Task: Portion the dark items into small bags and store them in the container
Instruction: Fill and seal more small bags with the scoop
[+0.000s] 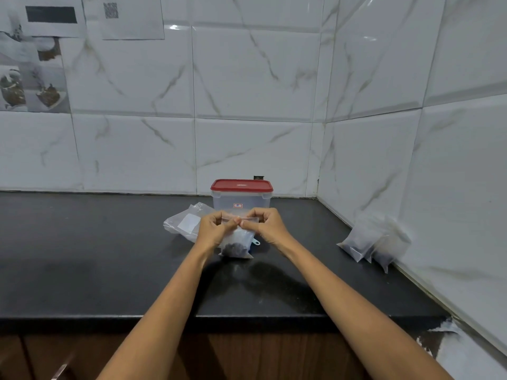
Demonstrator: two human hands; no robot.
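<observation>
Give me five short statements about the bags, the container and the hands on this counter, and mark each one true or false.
1. Both hands pinch the top edge of one small bag. True: the left hand and the right hand meet at its strip.
2. The container stands open with its lid beside it. False: its red lid sits on top.
3. Filled bags lean against the right wall. True.
4. The bag in the hands is empty. False: dark items lie at its bottom.
5. The container stands in front of the hands, near the counter's front edge. False: it stands behind them, by the back wall.
</observation>
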